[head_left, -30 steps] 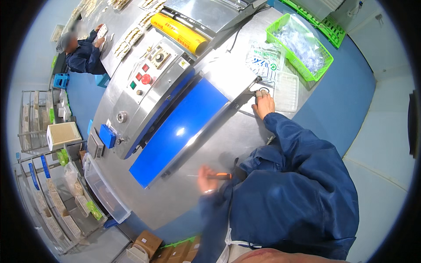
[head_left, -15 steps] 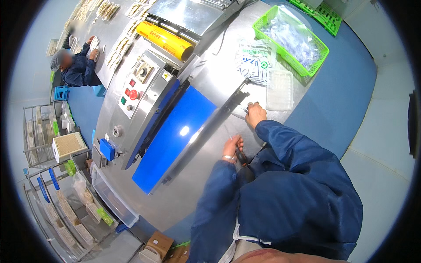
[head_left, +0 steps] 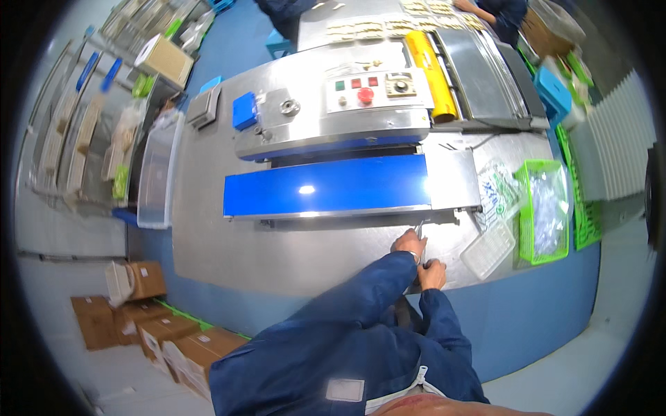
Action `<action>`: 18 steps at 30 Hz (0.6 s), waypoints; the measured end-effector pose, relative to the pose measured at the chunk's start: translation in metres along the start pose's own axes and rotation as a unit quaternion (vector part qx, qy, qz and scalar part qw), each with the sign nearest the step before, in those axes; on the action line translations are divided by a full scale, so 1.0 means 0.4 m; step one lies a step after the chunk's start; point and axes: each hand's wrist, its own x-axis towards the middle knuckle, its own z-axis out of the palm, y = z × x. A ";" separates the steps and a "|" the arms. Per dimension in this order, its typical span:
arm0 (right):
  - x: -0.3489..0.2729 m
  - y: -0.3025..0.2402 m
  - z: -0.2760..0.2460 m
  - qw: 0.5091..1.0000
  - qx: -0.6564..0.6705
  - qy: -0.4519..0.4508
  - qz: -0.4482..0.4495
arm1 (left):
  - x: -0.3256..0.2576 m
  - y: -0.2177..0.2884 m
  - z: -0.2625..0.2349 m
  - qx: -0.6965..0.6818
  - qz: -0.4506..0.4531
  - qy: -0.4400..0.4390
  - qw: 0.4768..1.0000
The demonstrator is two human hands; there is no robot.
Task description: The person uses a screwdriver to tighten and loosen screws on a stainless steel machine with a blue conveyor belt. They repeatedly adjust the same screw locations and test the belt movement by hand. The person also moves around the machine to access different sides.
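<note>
A band sealer with a knobbed control panel and a blue conveyor belt stands on the steel table. My left hand is closed around a tool just in front of the belt's right end; its thin metal shaft points away from me. It looks like a screwdriver, with its handle mostly hidden now. My right hand is near the table's front edge, just below the left, fingers curled; what they hold, if anything, is hidden.
Right of my hands lie a clear plastic tray, a printed bag and a green basket of clear packaging. A yellow roll lies behind. Cardboard boxes stand at lower left. Two people work at the far table.
My view has turned, so the belt now runs across the picture. My left hand has moved to the belt's right end, with the tool in it; both hands are closer together.
</note>
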 end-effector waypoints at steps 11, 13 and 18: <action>0.034 0.117 -0.051 0.930 0.014 -0.339 -0.145 | -0.049 -0.286 -0.123 -0.001 0.052 0.047 0.998; 0.066 0.076 -0.138 0.903 0.046 -0.404 -0.136 | -0.053 -0.363 -0.154 -0.013 0.076 0.020 0.997; 0.120 -0.123 -0.041 0.924 -0.114 -0.190 -0.312 | -0.067 -0.443 -0.173 -0.048 0.000 0.036 0.998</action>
